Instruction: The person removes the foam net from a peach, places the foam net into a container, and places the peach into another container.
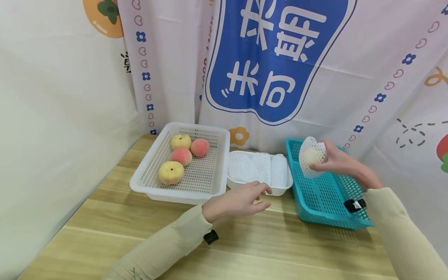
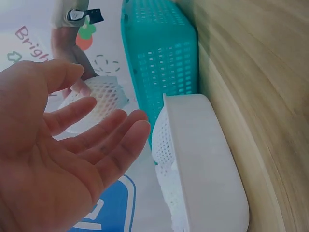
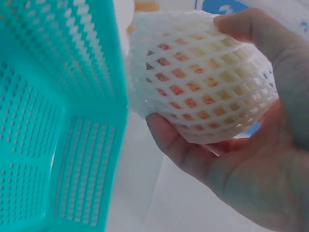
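Note:
My right hand (image 1: 334, 158) grips a peach in a white foam net (image 1: 312, 156) above the teal basket (image 1: 316, 210). In the right wrist view, yellow and red skin shows through the mesh of the netted peach (image 3: 203, 82), with thumb and fingers curved around it. My left hand (image 1: 241, 200) holds nothing and hovers in front of the small white tray (image 1: 280, 191), fingers loosely bent. Several folded white foam nets (image 1: 260, 167) lie in that tray. The left wrist view shows the left palm (image 2: 63, 159) facing up beside the tray's side.
Left of the tray stands a white basket (image 1: 140, 182) with two yellow peaches (image 1: 171, 172) and two pinkish-red peaches (image 1: 200, 147). All the containers rest on a wooden table (image 1: 245, 249). A printed cloth (image 1: 175, 77) hangs behind them.

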The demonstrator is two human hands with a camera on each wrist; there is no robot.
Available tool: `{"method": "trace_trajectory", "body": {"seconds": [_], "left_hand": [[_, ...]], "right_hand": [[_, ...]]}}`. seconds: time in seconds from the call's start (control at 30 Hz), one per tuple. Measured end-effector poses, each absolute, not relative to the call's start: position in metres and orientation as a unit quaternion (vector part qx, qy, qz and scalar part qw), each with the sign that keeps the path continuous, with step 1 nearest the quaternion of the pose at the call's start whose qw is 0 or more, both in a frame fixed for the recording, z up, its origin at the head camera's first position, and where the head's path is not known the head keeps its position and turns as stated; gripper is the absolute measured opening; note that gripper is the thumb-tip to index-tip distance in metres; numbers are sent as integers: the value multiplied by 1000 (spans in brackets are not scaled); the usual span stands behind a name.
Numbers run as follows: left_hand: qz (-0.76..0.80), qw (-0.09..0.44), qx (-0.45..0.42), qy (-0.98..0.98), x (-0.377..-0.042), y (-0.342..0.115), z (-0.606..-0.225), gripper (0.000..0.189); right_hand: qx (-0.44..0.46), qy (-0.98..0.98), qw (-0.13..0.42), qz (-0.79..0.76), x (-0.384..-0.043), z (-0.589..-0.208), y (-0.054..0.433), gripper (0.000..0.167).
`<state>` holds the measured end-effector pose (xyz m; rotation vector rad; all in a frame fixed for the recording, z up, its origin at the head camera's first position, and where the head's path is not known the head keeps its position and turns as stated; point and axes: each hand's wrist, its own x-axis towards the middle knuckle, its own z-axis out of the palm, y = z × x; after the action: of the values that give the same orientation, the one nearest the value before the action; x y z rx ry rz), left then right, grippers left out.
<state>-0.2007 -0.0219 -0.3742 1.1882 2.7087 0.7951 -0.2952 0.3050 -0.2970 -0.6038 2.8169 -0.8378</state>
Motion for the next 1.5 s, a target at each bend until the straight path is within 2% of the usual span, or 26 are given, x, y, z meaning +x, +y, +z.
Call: {"method": "trace_trajectory", "body": {"seconds": [0.3,0.47,0.7,0.9,1.23,1.5], "left_hand": [[274,14,384,882,-187,-36,-376,52],[287,30,357,888,-177,-55,-385,56],[271,50,358,892,-166,-78,-396,61],[267,32,373,888,-164,-81,-401,71],[297,25,375,878,-167,-82,-406,79],[335,-16,392,857,-169,-77,-412,79]], "right_hand": [[-246,923,23,-294,-261,-309,266,75],[-269,906,9,-325,-240,-319,249,71],[-294,878,21,-377,-224,-337,229,67],[-303,846,30,-438,-212,-356,211,65],[-265,793,38,-548,-201,-383,192,65],[-194,800,69,-564,-197,-400,181,60]]}}
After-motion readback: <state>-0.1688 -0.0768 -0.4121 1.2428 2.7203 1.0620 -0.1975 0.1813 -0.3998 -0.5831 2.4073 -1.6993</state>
